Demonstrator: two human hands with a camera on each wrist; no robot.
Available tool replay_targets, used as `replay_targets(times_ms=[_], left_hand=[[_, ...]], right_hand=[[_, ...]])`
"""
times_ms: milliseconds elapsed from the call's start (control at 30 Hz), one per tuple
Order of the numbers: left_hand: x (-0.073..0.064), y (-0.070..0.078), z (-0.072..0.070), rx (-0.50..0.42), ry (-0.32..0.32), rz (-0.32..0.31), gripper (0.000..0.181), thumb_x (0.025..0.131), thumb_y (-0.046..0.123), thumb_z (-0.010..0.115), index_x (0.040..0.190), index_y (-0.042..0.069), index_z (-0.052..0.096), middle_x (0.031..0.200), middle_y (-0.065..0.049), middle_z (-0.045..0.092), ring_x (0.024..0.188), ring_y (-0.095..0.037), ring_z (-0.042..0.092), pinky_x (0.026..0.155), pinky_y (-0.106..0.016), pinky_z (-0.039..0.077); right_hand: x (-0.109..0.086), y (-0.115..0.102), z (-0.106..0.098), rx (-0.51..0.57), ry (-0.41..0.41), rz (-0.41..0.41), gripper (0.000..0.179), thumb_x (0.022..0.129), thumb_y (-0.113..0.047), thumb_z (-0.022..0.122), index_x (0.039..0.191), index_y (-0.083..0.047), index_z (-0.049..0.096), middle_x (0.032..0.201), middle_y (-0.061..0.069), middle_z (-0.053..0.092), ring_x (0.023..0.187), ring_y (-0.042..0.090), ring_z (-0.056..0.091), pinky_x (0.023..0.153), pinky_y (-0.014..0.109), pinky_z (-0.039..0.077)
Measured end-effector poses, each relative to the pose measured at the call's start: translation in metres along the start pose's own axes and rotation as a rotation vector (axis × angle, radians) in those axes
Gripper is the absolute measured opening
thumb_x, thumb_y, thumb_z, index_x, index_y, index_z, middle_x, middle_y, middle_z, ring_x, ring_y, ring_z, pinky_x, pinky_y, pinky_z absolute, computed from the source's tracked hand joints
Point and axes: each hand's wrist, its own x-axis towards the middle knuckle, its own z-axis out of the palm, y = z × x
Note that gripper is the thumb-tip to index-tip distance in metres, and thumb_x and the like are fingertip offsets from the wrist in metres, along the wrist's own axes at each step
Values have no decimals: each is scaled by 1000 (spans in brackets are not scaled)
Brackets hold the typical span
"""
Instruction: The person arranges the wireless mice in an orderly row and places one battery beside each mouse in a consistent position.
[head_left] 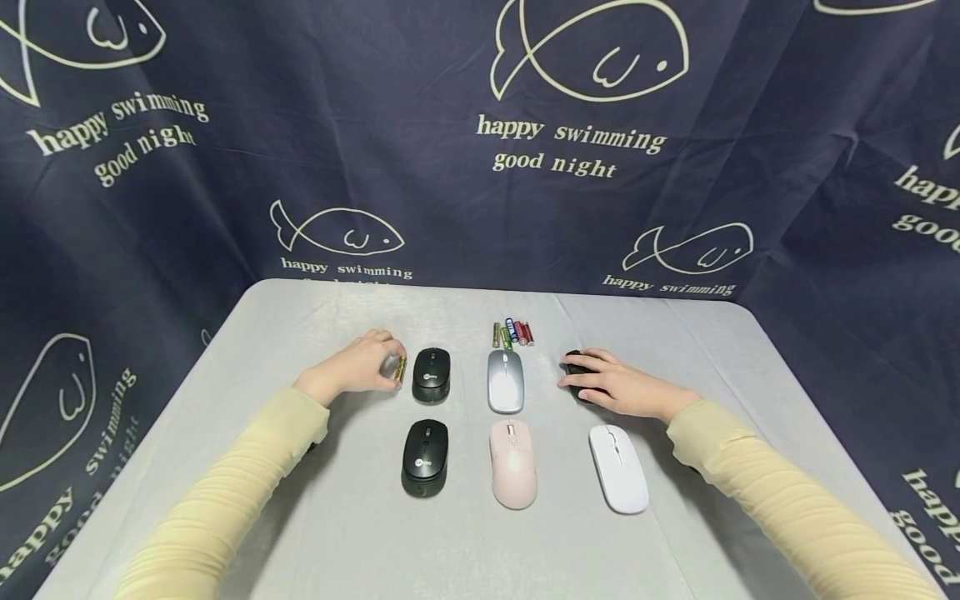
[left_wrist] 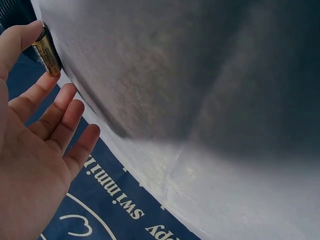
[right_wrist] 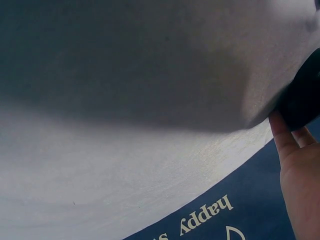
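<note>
In the head view my left hand point(head_left: 367, 362) pinches a gold-and-black battery point(head_left: 401, 367) between thumb and index finger, just left of a black mouse point(head_left: 431, 375). The left wrist view shows the battery point(left_wrist: 46, 52) spanning thumb tip and index fingertip, with the other fingers spread loosely. My right hand point(head_left: 618, 383) grips another black mouse point(head_left: 574, 367) at the right of the table, its fingers covering much of it. In the right wrist view two fingertips reach the side of that dark mouse point(right_wrist: 302, 97).
A grey mouse point(head_left: 506, 382) stands in the middle, with several colourful batteries point(head_left: 517, 332) behind it. Nearer the front are a black mouse point(head_left: 425, 458), a pink mouse point(head_left: 513, 467) and a white mouse point(head_left: 619, 469). A dark fish-print curtain point(head_left: 450, 167) hangs behind the table.
</note>
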Motion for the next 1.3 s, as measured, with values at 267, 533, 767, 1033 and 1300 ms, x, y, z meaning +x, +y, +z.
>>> replay_targets(times_ms=[267, 533, 767, 1033, 1300], left_hand=[[1, -2, 0, -13, -51, -59, 51, 70, 27, 77, 113, 4, 62, 113, -13, 57, 109, -33, 50, 94, -54, 40], [1, -1, -2, -15, -64, -74, 55, 70, 29, 79, 115, 4, 61, 114, -13, 57, 110, -31, 50, 95, -51, 40], [3, 1, -7, -29, -78, -80, 59, 67, 29, 80, 116, 3, 60, 111, -12, 57, 107, -30, 49, 93, -50, 40], [9, 5, -18, -30, -85, -68, 58, 67, 25, 79, 117, 2, 59, 112, -14, 57, 106, -31, 49, 93, -50, 40], [21, 13, -31, -17, -57, -37, 55, 70, 24, 76, 116, 1, 59, 116, -16, 56, 109, -33, 48, 96, -51, 39]], right_hand=[[0, 1, 2, -9, 8, 1, 32, 93, -18, 58, 125, -18, 61, 140, 14, 46, 130, 42, 35, 105, 55, 27], [1, 1, 2, 0, 6, 4, 32, 93, -19, 58, 125, -18, 61, 141, 13, 46, 130, 41, 35, 106, 55, 26], [1, 0, 1, -5, 4, 5, 32, 93, -19, 58, 125, -18, 62, 140, 14, 46, 130, 42, 35, 105, 55, 27], [1, -1, 0, 3, -1, 6, 32, 93, -19, 58, 125, -17, 62, 140, 13, 46, 130, 42, 35, 106, 55, 26], [1, 0, 1, -1, 7, -1, 31, 93, -18, 58, 124, -17, 62, 139, 15, 47, 129, 43, 35, 105, 56, 26]])
